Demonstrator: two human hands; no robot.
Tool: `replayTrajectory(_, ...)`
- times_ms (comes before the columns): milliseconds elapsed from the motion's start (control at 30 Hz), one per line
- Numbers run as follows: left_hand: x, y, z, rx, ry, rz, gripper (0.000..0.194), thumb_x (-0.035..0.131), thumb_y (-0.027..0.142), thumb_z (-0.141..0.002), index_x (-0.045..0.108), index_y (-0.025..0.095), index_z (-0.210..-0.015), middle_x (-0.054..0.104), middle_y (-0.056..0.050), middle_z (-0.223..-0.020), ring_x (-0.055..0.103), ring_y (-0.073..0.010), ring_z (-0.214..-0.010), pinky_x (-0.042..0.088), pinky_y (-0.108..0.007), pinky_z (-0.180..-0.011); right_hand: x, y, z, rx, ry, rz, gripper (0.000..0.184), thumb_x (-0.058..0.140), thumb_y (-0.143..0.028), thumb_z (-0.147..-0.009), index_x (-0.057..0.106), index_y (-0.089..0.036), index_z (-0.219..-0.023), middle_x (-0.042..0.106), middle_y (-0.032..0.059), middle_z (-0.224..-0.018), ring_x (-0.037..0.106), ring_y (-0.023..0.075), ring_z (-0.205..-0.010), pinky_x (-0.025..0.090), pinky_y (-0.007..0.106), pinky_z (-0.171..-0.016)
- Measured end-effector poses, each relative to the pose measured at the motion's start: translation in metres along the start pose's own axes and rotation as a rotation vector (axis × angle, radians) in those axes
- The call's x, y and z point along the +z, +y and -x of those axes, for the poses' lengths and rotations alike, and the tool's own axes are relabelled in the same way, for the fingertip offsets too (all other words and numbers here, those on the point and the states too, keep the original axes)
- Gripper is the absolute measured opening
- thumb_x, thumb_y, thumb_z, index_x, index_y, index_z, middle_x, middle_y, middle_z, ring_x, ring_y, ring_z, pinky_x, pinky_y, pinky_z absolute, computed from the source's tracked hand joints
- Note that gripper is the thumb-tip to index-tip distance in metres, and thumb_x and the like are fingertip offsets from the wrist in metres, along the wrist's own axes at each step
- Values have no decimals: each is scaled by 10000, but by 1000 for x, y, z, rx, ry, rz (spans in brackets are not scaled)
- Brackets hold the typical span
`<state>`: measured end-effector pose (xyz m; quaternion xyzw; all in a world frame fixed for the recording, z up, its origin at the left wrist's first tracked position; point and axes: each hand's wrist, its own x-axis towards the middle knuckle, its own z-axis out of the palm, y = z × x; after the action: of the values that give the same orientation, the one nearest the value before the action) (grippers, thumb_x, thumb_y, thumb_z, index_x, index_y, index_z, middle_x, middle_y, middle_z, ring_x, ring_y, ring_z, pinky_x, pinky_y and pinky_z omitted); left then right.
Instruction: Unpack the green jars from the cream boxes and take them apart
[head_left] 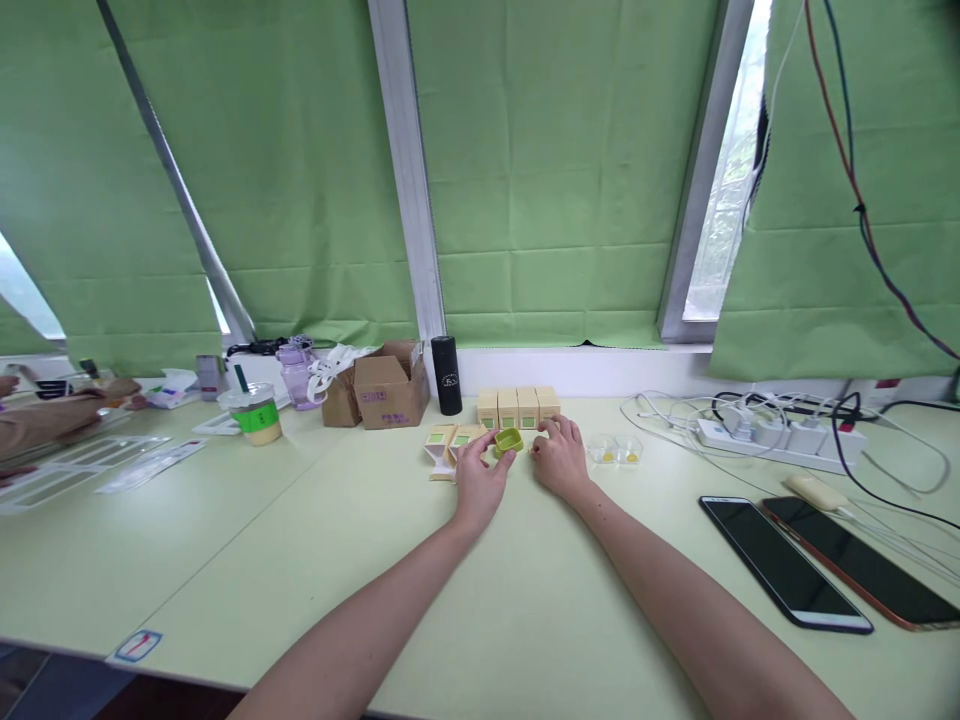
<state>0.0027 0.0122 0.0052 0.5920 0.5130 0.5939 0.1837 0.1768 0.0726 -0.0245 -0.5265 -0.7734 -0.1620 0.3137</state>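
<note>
My left hand [478, 488] is closed on a small yellow-green square cup [509, 440], its open top facing up, held between thumb and fingers. Just to the right, my right hand [561, 462] rests low over the table with its fingers curled together; whatever they pinch, if anything, is hidden. Behind both hands, several small cream boxes [517, 402] with green squares on their fronts stand in a row. Beside my left hand lie small cream boxes with open flaps [441, 440]. Two clear little cups [615, 450] with yellow bits inside sit right of my right hand.
A black bottle [446, 376] and cardboard box [391, 388] stand at the back. Rightward are a power strip [772, 440] with tangled cables and two phones [784, 560]. Leftward are a drink cup [256, 415], plastic sheets [150, 465] and another person's arm [52, 425].
</note>
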Motion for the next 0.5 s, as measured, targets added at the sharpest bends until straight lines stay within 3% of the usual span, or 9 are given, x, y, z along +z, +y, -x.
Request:
replayTrajectory(167,0,3,-2,-101,-20,184,500,782,461,-814,684,209,-1235,725,-98,-1047,649,-233,-980,494,-294,-708,-16,-2,8,-9,58,-29,190,654,-97,-806,749,-201,-934,675,120,-1199,427,319,-1270,298,459,-1068)
replayTrajectory(267,1,7,-1,-182,-65,295,517,744,562,-826,662,204,-1190,746,-91,-981,674,-218,-900,478,-276,-664,-27,-3,19,-64,96,-78,194,624,-48,-805,711,-187,-910,699,110,-1071,493,300,-1174,353,428,-983)
replayTrajectory(400,2,10,2,-346,-115,413,483,729,613,-817,622,196,-1035,778,-105,-930,688,-206,-827,455,-251,-592,-44,-15,44,-168,2,-120,158,626,-50,-804,667,-193,-855,691,63,-886,573,231,-903,384,358,-785)
replayTrajectory(500,2,13,4,-427,-186,572,420,723,574,-842,590,188,-938,794,-141,-971,685,-187,-780,460,-250,-585,-60,-31,65,-141,-104,-213,143,612,-80,-842,648,-209,-893,692,28,-870,606,188,-805,373,319,-693)
